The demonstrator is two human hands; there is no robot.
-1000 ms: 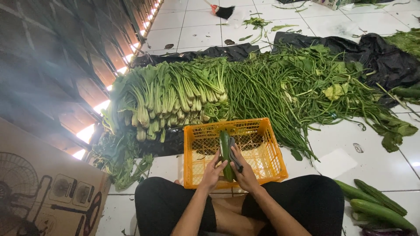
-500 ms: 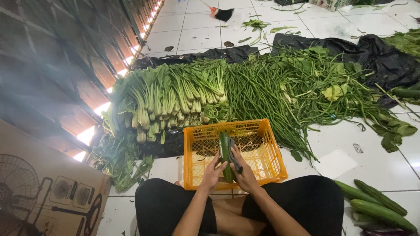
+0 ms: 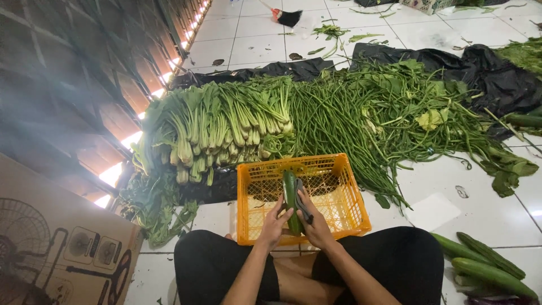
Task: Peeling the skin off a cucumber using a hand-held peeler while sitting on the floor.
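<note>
Bottom centre of the frame: left hand (image 3: 275, 225) has its fingers wrapped round a long dark green cucumber (image 3: 291, 199), held upright over the orange plastic mesh crate (image 3: 344, 209). Right hand (image 3: 314, 223) grips a dark-handled peeler (image 3: 300, 200) against it. More cucumbers (image 3: 486, 265) sit lower right, leafy greens (image 3: 214, 124) upper left.

One package down at lower left: a brown cardboard box (image 3: 59, 248) on the floor, flat-faced, printed with dark line drawings of fans.
</note>
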